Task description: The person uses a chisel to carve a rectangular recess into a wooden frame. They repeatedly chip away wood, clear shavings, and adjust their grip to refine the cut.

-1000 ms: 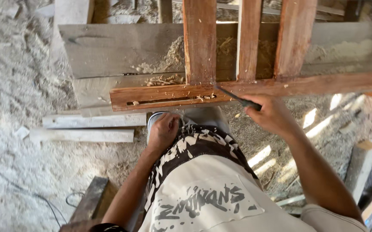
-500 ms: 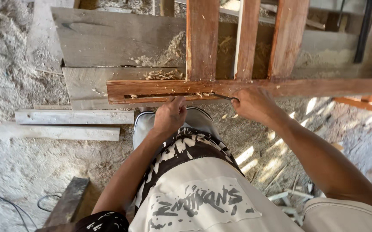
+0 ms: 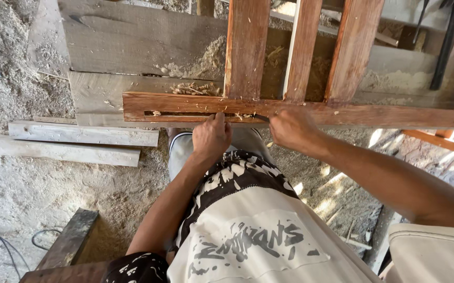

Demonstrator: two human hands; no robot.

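From the head camera, the reddish wooden frame lay flat across the grey plank surface, its long bottom rail carrying a narrow slot. The left hand was curled, fingertips pressing the rail's near edge by the slot. The right hand was closed around a thin dark tool, mostly hidden. Steadying the rail firmly looked wise, with fingers kept clear of the tool's tip.

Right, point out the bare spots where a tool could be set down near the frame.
Free: the grey board left of the slats, and the dusty ground below the two pale planks. Crowded: the grooved rail, where the left hand and right hand press, with shavings behind it.
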